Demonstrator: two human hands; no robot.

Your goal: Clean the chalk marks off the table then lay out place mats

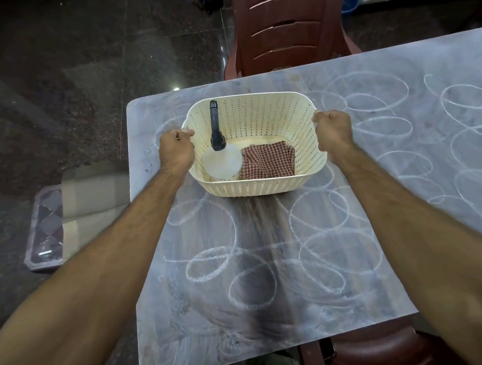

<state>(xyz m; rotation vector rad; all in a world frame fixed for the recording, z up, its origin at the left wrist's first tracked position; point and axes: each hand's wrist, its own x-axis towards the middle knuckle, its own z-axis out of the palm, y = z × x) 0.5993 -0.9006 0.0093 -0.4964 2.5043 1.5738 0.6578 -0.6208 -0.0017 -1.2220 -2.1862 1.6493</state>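
Surface (402, 168) took up most of the view, grey and covered edge to edge in looping chalk marks (342, 252), none wiped yet. Two brown chairs, one at the far edge (287, 31) and one at the near right corner (392, 360). Mats (73, 210) lay stacked on the floor left of the surface, well apart from it; probably light and floppy, best lifted flat by opposite edges. Cream basket (262, 183) sat near the far-left corner, perforated plastic, likely light and slightly flexible, safest carried by both rim ends. Left hand (177, 154) closed its grip on the left rim, right hand (333, 131) on the right rim. Inside: spray bottle (221, 160) lying tilted, beside a folded checked cloth (267, 162), soft, easy to pinch anywhere.
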